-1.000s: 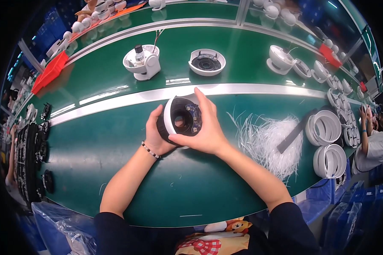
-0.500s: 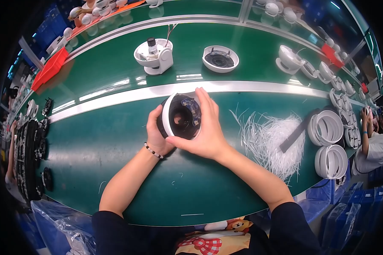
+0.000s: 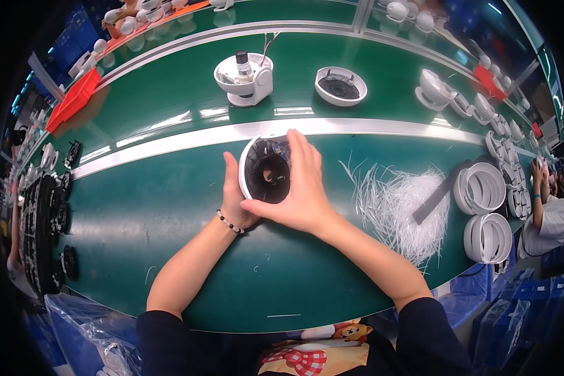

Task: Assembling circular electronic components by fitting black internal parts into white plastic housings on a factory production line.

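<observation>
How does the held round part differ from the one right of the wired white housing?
The held part is between the left hand and right hand; the resting part sits untouched on the green surface. The right hand partly covers the held part, while nothing covers the resting part. Both have white rims and black interiors.

The head-worn fisheye looks down across the green workbench [image 3: 138, 213].

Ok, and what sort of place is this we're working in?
Probably a factory assembly line: a white-rimmed black part in hand, white rings stacked on the green bench, and another person at the right.
</observation>
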A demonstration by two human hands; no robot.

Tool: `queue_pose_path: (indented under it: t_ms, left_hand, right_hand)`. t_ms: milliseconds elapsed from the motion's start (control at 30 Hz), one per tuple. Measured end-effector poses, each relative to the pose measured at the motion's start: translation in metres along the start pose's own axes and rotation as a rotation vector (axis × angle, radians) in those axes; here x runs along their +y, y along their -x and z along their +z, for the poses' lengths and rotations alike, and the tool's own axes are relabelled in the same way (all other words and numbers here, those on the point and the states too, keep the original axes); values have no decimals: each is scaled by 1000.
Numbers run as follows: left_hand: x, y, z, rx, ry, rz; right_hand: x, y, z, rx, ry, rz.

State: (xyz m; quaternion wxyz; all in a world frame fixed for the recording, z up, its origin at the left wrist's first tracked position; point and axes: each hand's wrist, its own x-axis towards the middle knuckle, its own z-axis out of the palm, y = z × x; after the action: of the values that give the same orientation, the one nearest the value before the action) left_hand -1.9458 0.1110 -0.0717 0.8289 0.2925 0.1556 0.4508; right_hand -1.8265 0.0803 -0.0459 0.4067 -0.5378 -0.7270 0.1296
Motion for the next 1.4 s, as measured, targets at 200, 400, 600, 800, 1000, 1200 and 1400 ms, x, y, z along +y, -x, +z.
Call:
queue_pose_path:
  t_ms: [200, 400, 600, 800, 1000, 1200, 1400]
  left_hand:
    - [16, 8, -8, -15, -10, -29]
    - [35, 14, -13, 35, -27, -149]
    - [52, 31, -12, 33, 107, -59]
    - [57, 12, -19, 120, -70, -9]
    - [112, -42, -90, 231, -91, 78]
    - [185, -97, -213, 261, -331, 286]
    - [191, -116, -192, 1208, -1148, 1000]
  right_hand:
    - [-8, -5, 6, -77, 62, -21]
    - [-11, -10, 12, -180, 41, -72]
    - [-22, -9, 27, -44, 88, -222]
    - [-17, -11, 35, 74, 59, -179]
    - [-24, 10, -10, -29, 137, -132]
    - [7, -14, -117, 272, 279, -248]
    - [-78, 8, -204, 419, 254, -346]
